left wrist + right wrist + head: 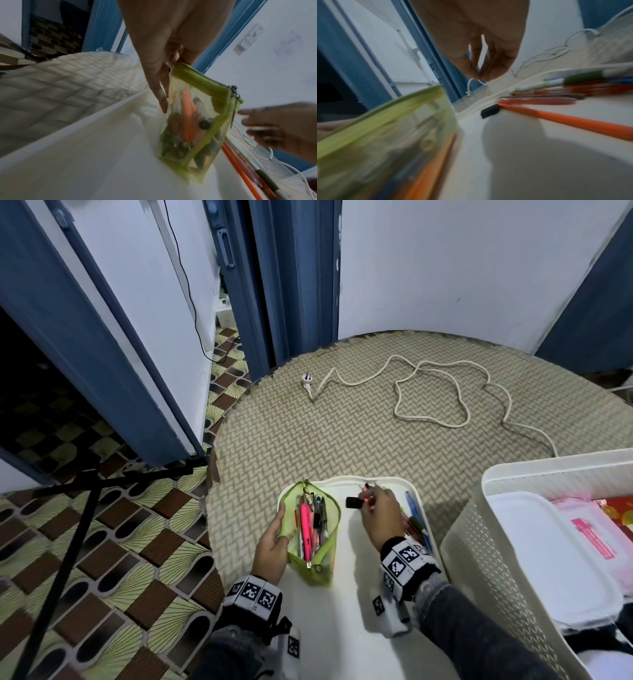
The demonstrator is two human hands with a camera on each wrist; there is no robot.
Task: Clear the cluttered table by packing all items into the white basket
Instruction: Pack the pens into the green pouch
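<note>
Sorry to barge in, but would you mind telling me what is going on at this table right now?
A person is gathering loose pens into a green pencil pouch on a white tray. The left hand holds the pouch open; it already has pens inside. The right hand reaches over the loose pens beside a small black piece. The white basket sits to the right, and a white cord lies on the table.

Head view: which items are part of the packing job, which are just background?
Job:
green pencil pouch, held by left hand
loose pens on the tray, right hand over them
small black piece
white power cord
white basket

Background:
tripod
blue door frames
</note>
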